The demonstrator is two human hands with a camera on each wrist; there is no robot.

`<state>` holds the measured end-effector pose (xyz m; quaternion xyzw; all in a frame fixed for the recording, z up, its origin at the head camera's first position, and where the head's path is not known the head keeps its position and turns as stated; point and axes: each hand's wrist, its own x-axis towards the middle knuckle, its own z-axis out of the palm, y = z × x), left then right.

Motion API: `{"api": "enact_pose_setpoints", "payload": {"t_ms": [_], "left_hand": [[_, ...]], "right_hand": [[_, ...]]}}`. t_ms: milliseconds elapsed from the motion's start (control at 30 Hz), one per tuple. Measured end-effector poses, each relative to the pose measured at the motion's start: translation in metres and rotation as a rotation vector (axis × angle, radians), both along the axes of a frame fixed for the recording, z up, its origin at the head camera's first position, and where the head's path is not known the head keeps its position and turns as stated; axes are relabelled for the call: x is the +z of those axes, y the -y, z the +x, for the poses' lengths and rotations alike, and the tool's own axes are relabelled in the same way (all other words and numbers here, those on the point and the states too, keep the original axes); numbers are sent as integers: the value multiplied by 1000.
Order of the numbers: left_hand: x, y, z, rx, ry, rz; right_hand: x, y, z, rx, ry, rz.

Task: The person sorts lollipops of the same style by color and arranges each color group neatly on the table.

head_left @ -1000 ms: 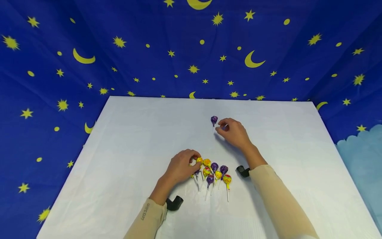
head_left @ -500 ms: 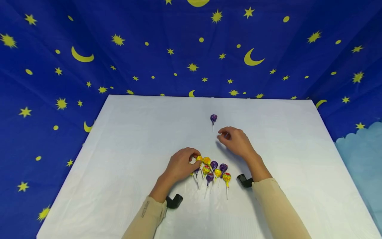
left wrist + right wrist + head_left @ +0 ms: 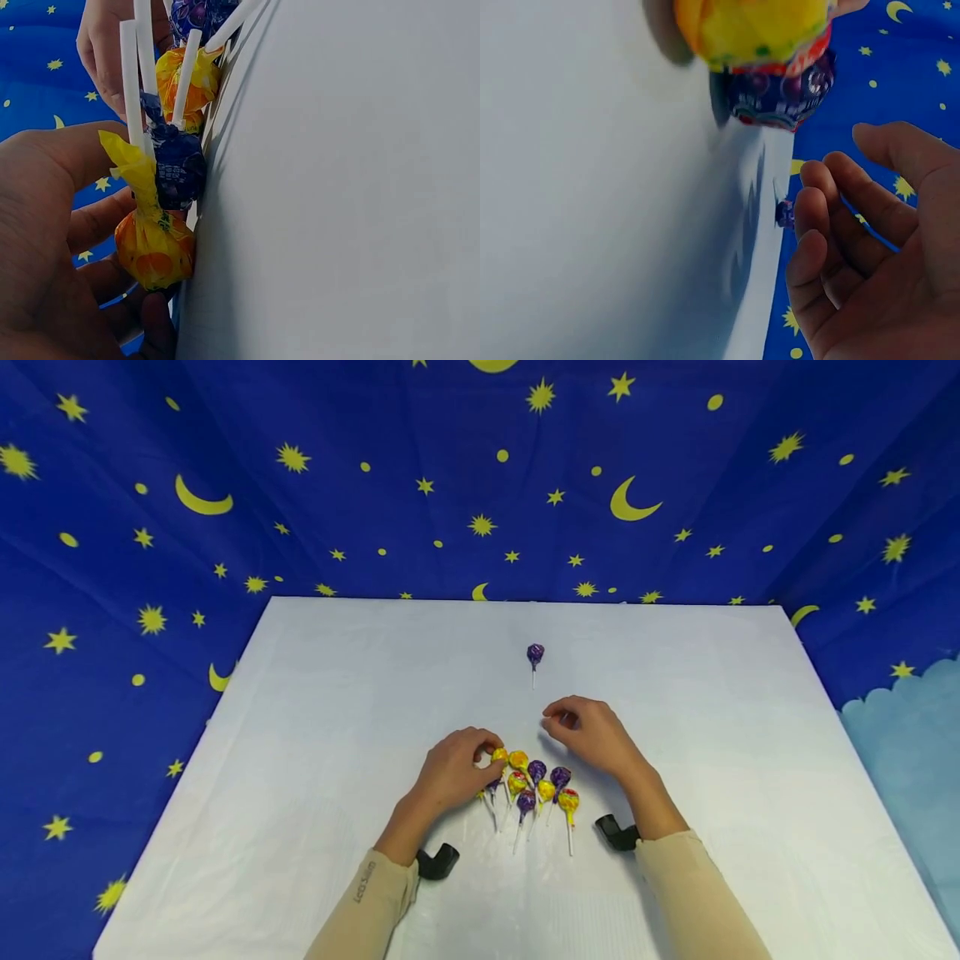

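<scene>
Wrapped lollipops in yellow and purple lie in a cluster near the middle of the table, sticks toward me. My left hand point(image 3: 453, 770) curls around the cluster's left end, thumb and forefinger on either side of a yellow lollipop point(image 3: 500, 756). In the left wrist view, its fingers pass behind another yellow lollipop point(image 3: 154, 251) and a purple lollipop point(image 3: 178, 169). Farther back, a single purple lollipop point(image 3: 535, 653) lies by itself. My right hand point(image 3: 591, 735) hovers between it and the cluster, fingers loosely bent around nothing; the right wrist view shows its palm point(image 3: 900, 277) bare.
The white table point(image 3: 360, 668) reaches back to a blue curtain point(image 3: 420, 518) with yellow stars and moons. Black wrist mounts point(image 3: 438, 862) stick out from both sleeves. At the cluster's right end lies a yellow lollipop point(image 3: 569, 802) with red on its wrapper.
My right hand has drawn back from beside the lone purple lollipop toward the cluster. That lollipop stays where it lay, and my left hand keeps its place.
</scene>
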<state>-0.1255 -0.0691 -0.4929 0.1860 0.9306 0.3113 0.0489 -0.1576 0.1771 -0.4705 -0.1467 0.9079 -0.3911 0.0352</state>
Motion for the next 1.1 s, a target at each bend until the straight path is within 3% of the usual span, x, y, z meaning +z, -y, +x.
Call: {"api": "enact_pose_setpoints", "payload": {"t_ms": [233, 500, 1100], "left_hand": [[0, 0, 1, -20, 2, 7], [0, 1, -1, -12, 2, 9], [0, 1, -1, -13, -14, 13]], "right_hand": [[0, 5, 12, 45, 76, -60], [-5, 16, 25, 84, 101, -84], [-16, 29, 35, 120, 39, -53]]}}
